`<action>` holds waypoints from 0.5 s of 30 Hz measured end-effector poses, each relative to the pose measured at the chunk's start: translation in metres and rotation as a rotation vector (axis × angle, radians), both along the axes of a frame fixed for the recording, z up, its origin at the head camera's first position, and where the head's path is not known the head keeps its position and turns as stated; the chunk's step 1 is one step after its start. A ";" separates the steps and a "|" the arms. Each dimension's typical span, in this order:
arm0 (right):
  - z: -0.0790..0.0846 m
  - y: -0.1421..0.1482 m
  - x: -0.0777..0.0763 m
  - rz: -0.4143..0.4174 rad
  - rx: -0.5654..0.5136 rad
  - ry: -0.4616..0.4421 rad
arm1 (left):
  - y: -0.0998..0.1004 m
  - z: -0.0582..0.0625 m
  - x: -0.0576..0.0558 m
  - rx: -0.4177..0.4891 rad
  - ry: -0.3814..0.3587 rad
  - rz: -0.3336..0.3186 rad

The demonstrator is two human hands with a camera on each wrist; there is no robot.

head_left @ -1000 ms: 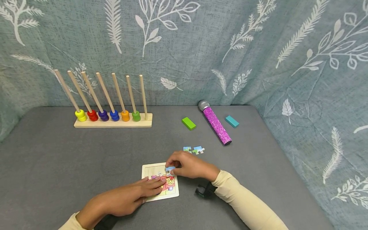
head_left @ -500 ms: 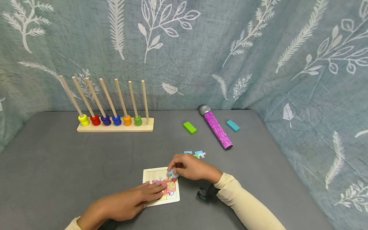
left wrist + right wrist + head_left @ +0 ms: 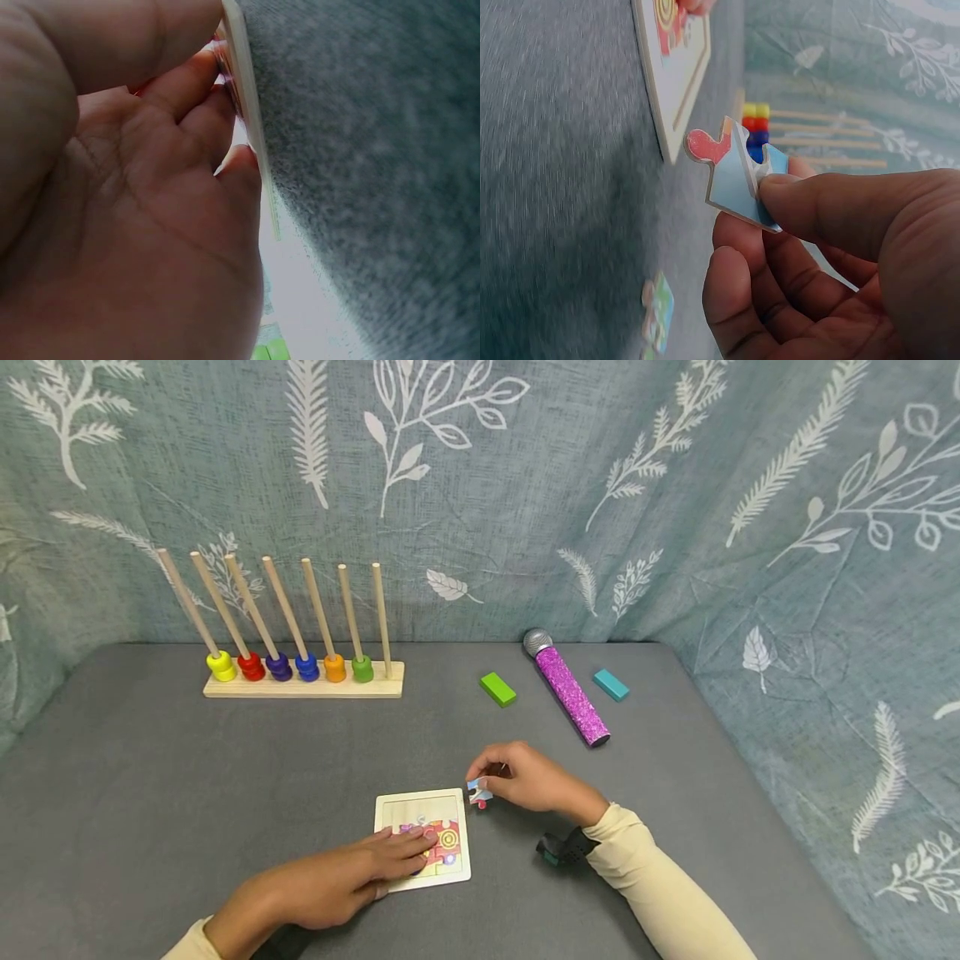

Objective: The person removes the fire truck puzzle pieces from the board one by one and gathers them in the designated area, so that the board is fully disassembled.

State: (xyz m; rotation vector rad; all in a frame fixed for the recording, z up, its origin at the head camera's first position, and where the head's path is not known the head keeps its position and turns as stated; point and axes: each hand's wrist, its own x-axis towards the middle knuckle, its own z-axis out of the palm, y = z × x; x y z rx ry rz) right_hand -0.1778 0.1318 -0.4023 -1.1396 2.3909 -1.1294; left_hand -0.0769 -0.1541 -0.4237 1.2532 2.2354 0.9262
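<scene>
My left hand (image 3: 352, 877) rests on the square wooden jigsaw tray (image 3: 465, 835), fingers stretched over the red and yellow pieces (image 3: 447, 838) in its lower part. In the left wrist view, the fingertips lie against the tray's (image 3: 244, 82) face. Just right of the tray, my right hand (image 3: 528, 781) pinches a jigsaw piece (image 3: 477, 792) between thumb and fingers. That piece (image 3: 735, 176) is light blue and white with a red tab, held off the table in the right wrist view. Bare wood shows along the tray's upper part.
Loose jigsaw pieces (image 3: 660, 311) lie on the grey table, hidden by the right hand in the head view. Farther back are a green block (image 3: 498, 689), a pink glittery microphone (image 3: 572, 693), a teal block (image 3: 611, 685) and a wooden peg stand (image 3: 303, 689) with coloured rings.
My right hand has moved right, off the tray's upper right corner, carrying the piece, whose red tab now shows. My left hand has stayed on the tray.
</scene>
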 end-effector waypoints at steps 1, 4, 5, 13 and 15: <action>0.001 0.002 0.000 -0.006 -0.007 0.000 | 0.000 0.000 0.000 -0.001 0.000 0.001; 0.001 0.009 -0.002 -0.021 -0.024 -0.001 | 0.000 0.000 0.000 0.000 0.013 0.001; 0.001 0.011 -0.003 -0.025 -0.027 0.002 | 0.000 0.000 0.000 -0.002 0.012 0.002; 0.006 0.027 -0.009 -0.083 -0.012 0.013 | 0.000 0.000 -0.001 0.007 0.028 -0.017; 0.006 0.028 -0.009 -0.095 -0.005 0.011 | -0.001 0.000 -0.001 0.017 0.047 -0.023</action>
